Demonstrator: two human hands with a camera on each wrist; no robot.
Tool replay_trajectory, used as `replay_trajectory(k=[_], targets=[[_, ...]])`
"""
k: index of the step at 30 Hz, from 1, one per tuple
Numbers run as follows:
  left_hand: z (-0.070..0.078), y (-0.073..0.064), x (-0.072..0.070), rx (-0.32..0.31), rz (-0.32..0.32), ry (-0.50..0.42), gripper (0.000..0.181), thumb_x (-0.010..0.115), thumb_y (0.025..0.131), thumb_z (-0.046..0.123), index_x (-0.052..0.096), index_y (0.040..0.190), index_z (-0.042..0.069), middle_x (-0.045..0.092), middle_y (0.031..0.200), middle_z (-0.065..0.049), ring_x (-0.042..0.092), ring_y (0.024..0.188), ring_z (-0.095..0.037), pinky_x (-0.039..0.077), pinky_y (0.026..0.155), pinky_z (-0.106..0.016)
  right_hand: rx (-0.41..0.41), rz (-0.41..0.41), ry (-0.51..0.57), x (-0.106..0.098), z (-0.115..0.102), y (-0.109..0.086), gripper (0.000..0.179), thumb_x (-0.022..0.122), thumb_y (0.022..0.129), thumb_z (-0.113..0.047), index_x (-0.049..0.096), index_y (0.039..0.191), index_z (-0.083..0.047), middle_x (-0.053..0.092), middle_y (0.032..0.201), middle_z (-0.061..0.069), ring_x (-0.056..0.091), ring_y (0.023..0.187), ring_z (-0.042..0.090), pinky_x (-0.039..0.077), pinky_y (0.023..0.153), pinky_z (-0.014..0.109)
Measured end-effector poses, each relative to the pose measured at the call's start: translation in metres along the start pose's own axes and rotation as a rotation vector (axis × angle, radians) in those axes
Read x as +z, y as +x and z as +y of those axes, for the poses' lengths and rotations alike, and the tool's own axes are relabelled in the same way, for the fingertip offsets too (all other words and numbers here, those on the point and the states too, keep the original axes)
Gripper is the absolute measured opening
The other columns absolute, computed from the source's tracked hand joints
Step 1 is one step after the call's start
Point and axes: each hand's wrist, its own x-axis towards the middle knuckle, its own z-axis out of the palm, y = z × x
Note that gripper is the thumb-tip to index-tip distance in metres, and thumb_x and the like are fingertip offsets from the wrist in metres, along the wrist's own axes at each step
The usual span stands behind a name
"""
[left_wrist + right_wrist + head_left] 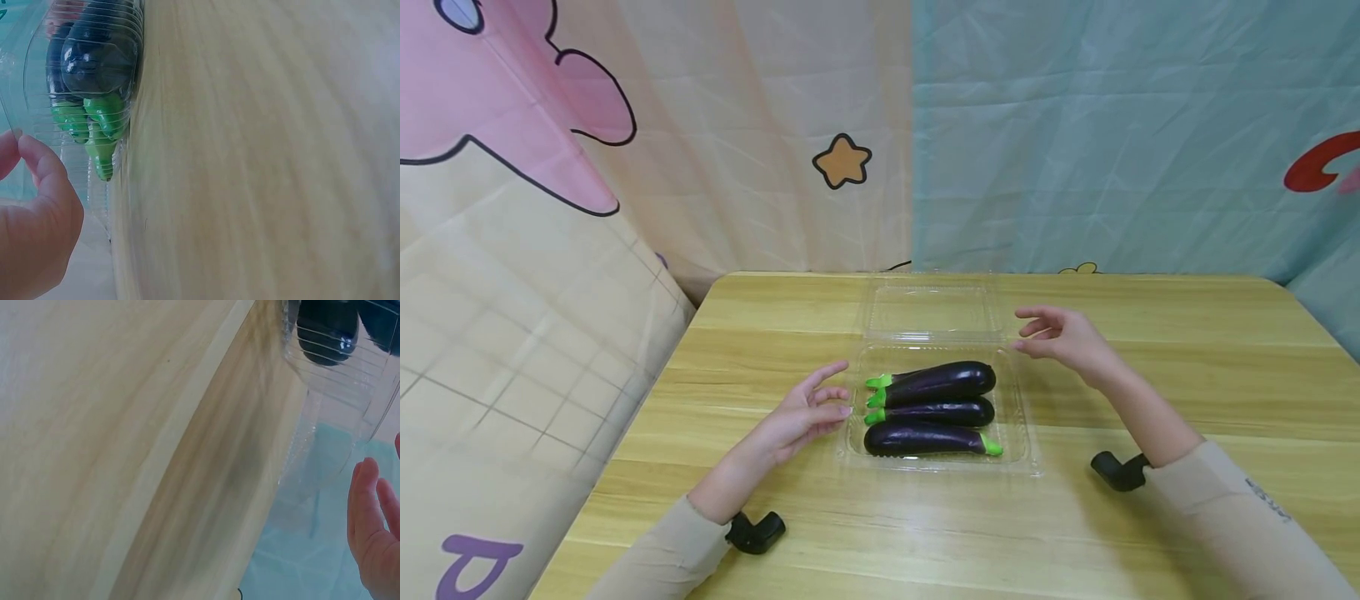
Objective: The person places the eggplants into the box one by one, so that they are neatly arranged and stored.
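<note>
Several dark purple eggplants (936,382) with green stems lie side by side in a clear plastic clamshell box (1015,454). The front one has its stem to the right; the others point theirs left. The box's transparent lid (932,310) is folded back, away from the person. My left hand (801,417) is at the box's left side, thumb and fingers spread, fingertips right at the rim. Over by the right end of the hinge, my right hand (1063,340) hovers beside the box with relaxed fingers and nothing between them. In the left wrist view, green stems (103,115) show through the ribbed wall.
The box stands on a wood-grain table (760,333). A printed curtain (1075,150) hangs behind the table's far edge. Black wrist mounts (756,533) stick out from both sleeves, low over the tabletop.
</note>
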Motion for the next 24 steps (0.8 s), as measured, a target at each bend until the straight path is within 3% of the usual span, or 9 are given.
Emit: replay_trajectory(k=[7,10,16,20,24], targets=[[0.0,0.001,-0.001,0.001,0.0,0.002,0.074,0.056,0.084,-0.007,0.019,0.147,0.007,0.049,0.103,-0.006,0.054,0.077,-0.01,0.048,0.074,-0.021,0.045,-0.034,0.1,-0.002,0.007,0.006,0.064,0.065,0.087,-0.009,0.032,0.139,0.007,0.051,0.107,0.02,0.063,0.09,0.023,0.053,0.081,0.035],[0.0,0.001,0.0,-0.001,0.004,0.002,0.074,0.056,0.084,-0.007,0.019,0.147,0.007,0.049,0.103,-0.006,0.054,0.077,-0.01,0.048,0.075,-0.021,0.081,-0.058,0.151,-0.003,0.01,0.009,0.064,0.063,0.087,-0.007,0.029,0.14,0.008,0.053,0.104,0.016,0.063,0.089,0.02,0.052,0.082,0.033],[0.001,0.0,0.0,-0.002,0.007,0.006,0.074,0.056,0.085,-0.007,0.019,0.147,0.007,0.049,0.103,-0.005,0.055,0.077,-0.009,0.049,0.075,-0.021,0.093,-0.163,0.349,-0.006,0.021,0.016,0.075,0.067,0.085,-0.01,0.022,0.139,0.016,0.063,0.09,0.001,0.064,0.082,0.01,0.053,0.08,0.029],[0.001,0.0,0.0,-0.006,0.007,0.007,0.074,0.056,0.085,-0.007,0.019,0.148,0.007,0.049,0.103,-0.006,0.055,0.077,-0.009,0.049,0.075,-0.021,0.071,-0.245,0.522,-0.009,0.029,0.02,0.082,0.072,0.081,-0.012,0.021,0.139,0.016,0.068,0.088,0.001,0.065,0.082,0.011,0.054,0.076,0.026],[0.001,0.0,0.0,-0.009,0.008,0.0,0.075,0.056,0.084,-0.007,0.019,0.148,0.007,0.049,0.104,-0.006,0.055,0.077,-0.009,0.049,0.076,-0.021,0.159,-0.217,0.567,-0.006,0.022,0.019,0.082,0.066,0.085,-0.006,0.011,0.141,0.016,0.068,0.084,0.0,0.065,0.078,0.008,0.053,0.074,0.023]])
